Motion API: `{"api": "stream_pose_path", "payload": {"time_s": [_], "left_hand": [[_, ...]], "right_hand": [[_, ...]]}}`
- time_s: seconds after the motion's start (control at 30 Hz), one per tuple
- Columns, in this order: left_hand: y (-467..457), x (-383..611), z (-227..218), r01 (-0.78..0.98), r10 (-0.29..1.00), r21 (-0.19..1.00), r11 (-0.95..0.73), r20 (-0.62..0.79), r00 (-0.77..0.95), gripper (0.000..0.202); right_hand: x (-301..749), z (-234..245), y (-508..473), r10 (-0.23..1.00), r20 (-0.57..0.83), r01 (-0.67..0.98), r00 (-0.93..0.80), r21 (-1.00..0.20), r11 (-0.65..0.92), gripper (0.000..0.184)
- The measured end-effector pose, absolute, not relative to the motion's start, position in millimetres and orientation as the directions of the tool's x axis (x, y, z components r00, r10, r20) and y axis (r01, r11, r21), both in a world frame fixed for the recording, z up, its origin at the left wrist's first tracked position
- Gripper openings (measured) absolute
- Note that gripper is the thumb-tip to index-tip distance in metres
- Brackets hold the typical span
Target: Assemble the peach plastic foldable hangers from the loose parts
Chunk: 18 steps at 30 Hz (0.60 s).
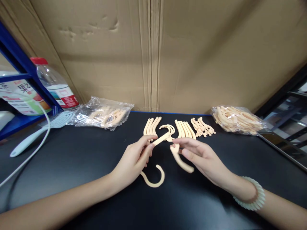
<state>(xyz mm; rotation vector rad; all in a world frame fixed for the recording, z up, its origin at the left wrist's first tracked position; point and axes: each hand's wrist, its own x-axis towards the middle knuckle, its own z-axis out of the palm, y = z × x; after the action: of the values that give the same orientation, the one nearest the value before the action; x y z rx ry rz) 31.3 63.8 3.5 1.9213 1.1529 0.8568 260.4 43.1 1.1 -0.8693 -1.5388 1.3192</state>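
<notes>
My left hand (134, 159) is closed around a cream plastic hook piece (154, 179); its curved end hangs below my palm and its straight end (161, 138) sticks out past my fingertips. My right hand (201, 155) pinches a cream curved arm piece (180, 159) between thumb and fingers. The two pieces nearly meet above the black table (72, 159). Behind my hands lie rows of the same cream parts: curved arms (151, 126), hooks (168, 129), more arms (184, 129) and small clips (202, 127).
A clear bag of cream parts (104, 115) lies at the back left, a fuller bag (236, 119) at the back right. A water bottle (56, 84), a blue shelf frame (21, 64), a pale brush (35, 134) and a white cable (35, 150) sit left. Cardboard (153, 54) walls the back.
</notes>
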Motion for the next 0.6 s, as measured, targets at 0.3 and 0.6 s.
{"api": "stream_pose_path", "payload": {"time_s": [0.3,0.6], "left_hand": [[64.2,30.6,-4.4,0.647,0.770,0.419,-0.636,0.300,0.563,0.032],[61.8,31.6,-0.2,0.564,0.529,-0.021,-0.825,0.321,0.785,0.031]], "right_hand": [[254.5,-3.2,43.1,0.905,-0.008,0.014,-0.425,-1.000,-0.003,0.035],[252.2,-1.1,37.6,0.817,-0.218,0.080,-0.533,-0.975,-0.207,0.036]]}}
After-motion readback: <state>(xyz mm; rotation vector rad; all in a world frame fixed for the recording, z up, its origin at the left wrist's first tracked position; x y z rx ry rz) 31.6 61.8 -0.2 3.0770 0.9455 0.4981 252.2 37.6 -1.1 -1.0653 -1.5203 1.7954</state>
